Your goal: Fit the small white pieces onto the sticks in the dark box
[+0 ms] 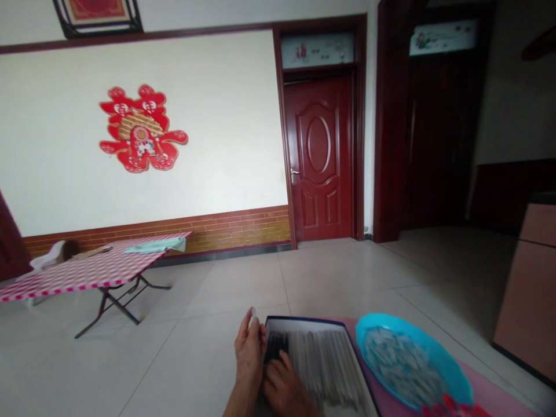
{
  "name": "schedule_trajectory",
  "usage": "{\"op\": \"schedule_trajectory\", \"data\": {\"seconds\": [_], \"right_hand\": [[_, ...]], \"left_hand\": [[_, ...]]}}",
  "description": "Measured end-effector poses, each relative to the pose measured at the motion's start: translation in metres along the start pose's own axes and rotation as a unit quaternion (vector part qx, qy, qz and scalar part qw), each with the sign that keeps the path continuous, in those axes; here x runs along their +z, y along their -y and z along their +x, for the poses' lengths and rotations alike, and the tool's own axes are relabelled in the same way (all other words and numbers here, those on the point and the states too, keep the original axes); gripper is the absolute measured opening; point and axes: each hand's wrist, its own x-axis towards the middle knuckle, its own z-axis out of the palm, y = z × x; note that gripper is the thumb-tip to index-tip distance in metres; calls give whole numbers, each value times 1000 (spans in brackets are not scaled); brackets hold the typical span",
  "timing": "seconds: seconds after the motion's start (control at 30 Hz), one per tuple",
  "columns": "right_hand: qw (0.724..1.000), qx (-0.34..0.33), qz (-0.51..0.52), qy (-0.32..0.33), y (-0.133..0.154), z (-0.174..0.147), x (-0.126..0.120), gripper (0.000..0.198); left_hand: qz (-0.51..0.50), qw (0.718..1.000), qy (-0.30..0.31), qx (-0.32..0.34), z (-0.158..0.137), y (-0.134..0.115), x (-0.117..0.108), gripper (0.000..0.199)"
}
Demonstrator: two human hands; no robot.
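Observation:
A shallow dark-edged box (347,353) lies in front of me, filled with long thin grey sticks (319,362) in a row. At its left end are several black strips (275,343). My left hand (248,350) is raised at the box's left edge, fingers closed, with a small pale piece showing at the fingertips; its kind is unclear. My right hand (284,385) reaches over the left part of the box, fingers bent against the black strips. What its fingers grip, if anything, is hidden.
A blue oval basin (456,373) of small grey-white pieces (403,362) stands right of the box on a pink surface (490,385). Something red (454,408) lies at its near edge. A folding table (82,269) with a checked cover stands left; a brown cabinet (527,295) stands right.

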Motion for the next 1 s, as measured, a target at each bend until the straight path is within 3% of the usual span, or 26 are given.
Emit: {"op": "schedule_trajectory", "data": {"seconds": [0.13,0.4,0.53,0.67,0.77,0.9,1.0], "right_hand": [[999,32,11,-10,-4,1,-2,23],[994,55,78,50,-13,9,-27,25],[987,77,119,83,-9,21,-40,27],[968,155,180,80,-11,32,-50,24],[934,279,225,17,-20,40,-55,25],[844,469,249,-77,-40,53,-64,33],[785,554,244,-134,-60,60,-76,45]], "left_hand": [[-8,999,23,-34,6,-7,8,71],[-67,995,-63,-34,11,-18,18,39],[-50,995,-76,-37,14,-21,19,38],[-68,994,-77,-26,11,-22,18,44],[-65,997,-21,-38,0,-16,16,56],[-41,994,93,-45,-15,-5,16,64],[4,989,143,-35,-20,2,21,58]]}}
